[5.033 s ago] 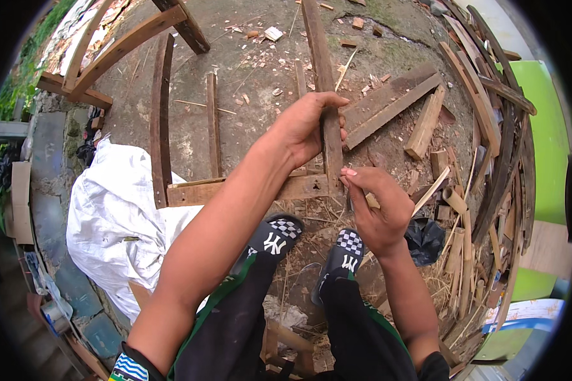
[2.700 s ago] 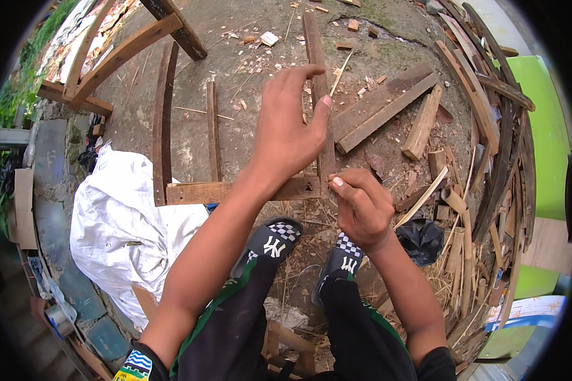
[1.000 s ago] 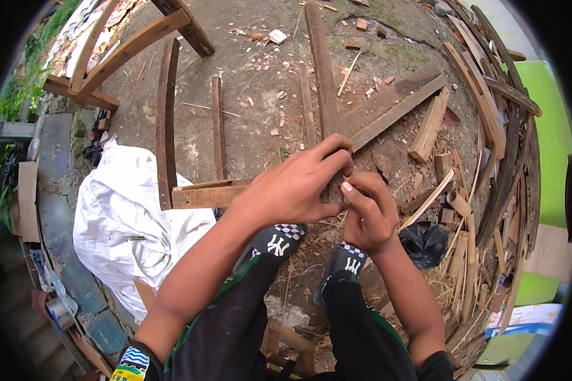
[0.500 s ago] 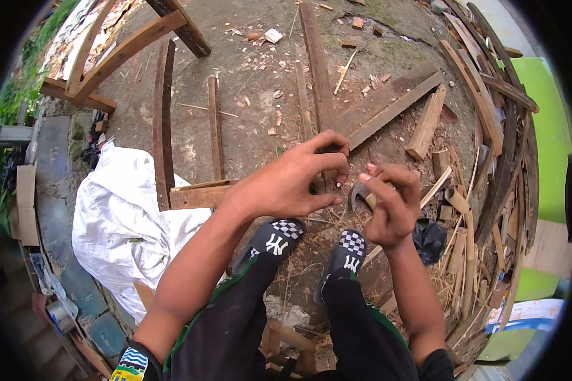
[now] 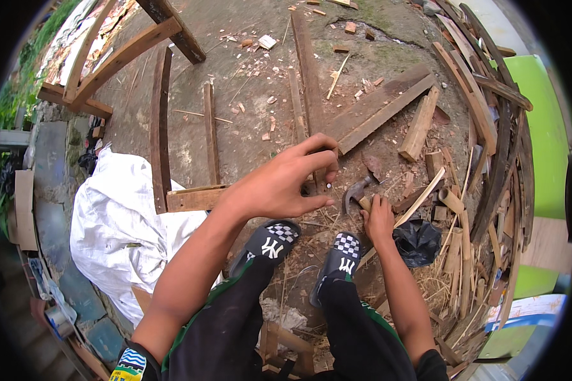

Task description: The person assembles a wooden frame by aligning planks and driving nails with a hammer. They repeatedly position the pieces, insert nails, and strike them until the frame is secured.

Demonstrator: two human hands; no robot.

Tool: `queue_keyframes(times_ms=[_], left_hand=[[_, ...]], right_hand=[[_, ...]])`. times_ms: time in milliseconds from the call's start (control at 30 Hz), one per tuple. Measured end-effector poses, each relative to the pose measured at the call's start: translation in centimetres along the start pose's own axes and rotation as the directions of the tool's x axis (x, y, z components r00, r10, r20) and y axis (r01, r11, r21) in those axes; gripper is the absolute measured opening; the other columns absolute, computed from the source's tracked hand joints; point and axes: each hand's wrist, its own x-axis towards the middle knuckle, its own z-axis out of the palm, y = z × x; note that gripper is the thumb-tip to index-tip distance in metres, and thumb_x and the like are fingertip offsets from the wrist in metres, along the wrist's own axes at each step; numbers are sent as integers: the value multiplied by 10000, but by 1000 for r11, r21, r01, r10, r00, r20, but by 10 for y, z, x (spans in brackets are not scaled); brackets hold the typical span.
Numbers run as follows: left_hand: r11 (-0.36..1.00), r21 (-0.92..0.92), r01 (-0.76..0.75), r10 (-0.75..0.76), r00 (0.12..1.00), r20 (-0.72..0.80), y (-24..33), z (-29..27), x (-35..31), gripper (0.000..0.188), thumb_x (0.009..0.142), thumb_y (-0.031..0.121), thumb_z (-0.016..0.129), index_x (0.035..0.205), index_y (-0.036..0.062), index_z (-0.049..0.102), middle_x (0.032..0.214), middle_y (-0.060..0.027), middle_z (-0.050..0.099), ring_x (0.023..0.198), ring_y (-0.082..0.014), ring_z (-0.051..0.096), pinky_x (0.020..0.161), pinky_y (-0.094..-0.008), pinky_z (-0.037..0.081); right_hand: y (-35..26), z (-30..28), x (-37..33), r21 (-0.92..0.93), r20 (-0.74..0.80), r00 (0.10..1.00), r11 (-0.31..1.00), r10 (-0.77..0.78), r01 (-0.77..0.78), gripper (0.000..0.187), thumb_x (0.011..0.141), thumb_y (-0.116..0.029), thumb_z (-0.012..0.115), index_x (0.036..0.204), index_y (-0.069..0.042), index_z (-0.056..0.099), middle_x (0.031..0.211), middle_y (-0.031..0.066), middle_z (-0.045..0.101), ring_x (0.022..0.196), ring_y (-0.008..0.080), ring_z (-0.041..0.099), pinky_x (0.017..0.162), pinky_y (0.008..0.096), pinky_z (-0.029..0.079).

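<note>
Presently the left hand [image 5: 292,181] keeps its fingers bent over the near right corner of the wooden frame [image 5: 309,82], with the thumb apart, and I cannot tell whether they press on the wood. Lower down, the right hand [image 5: 380,219] grasps with its fingers the handle of the hammer [image 5: 357,189], which is near the ground, between the frame and the black plastic bag [image 5: 418,242]. A white sack [image 5: 124,235] lies at the left.

One claw hammer [image 5: 356,190]; two wooden frames [image 5: 196,200]; two slide sandals [image 5: 343,253]; one white sheet [image 5: 124,228]; one black plastic bag [image 5: 418,241] beside them; stacked wood strips [image 5: 506,150], too many to count.
</note>
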Motion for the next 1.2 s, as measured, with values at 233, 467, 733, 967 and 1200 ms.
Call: queue_keyframes(times_ms=[233,467,733,967,1200], left_hand=[[999,-29,-46,46,999,1,-5,1,-3,162,829,45,684,947,35,574,1337,-182,539,1232,-372,587,1018,-415,478],[998,-61,14,-12,1000,21,-1,-2,-2,142,841,42,666,947,34,573,1335,-177,538,1231,-370,579,1005,-429,482],[998,-63,18,-15,999,46,-3,-2,-1,145,854,43,678,950,28,570,1350,-175,527,1228,-369,575,1002,-427,486],[995,-92,33,-27,997,67,-2,-3,0,237,849,32,689,1060,-18,592,1364,-185,516,1225,-377,576,979,-435,510],[998,-56,-26,29,998,57,-9,-2,-1,382,835,16,691,1198,-46,590,1371,-197,516,1247,-380,574,1009,-438,498]], right_hand=[[-3,2,7,245,73,993,964,89,-104,319,931,-149,708,1139,50,570,989,305,658,975,517,635,856,573,494],[-33,-107,-15,658,-87,975,747,203,-96,310,1056,-282,620,1108,21,665,779,88,607,647,176,572,579,335,426],[-85,-254,-52,786,-211,949,536,-233,307,313,1106,-259,532,1159,29,642,686,-3,555,608,128,494,589,302,426],[-102,-282,-50,566,-170,873,679,-458,467,367,918,-25,706,1265,75,643,870,215,704,774,371,710,727,397,541],[-105,-280,-43,506,-130,851,704,-509,498,434,842,63,675,1275,60,640,917,251,700,752,410,687,678,442,525]])
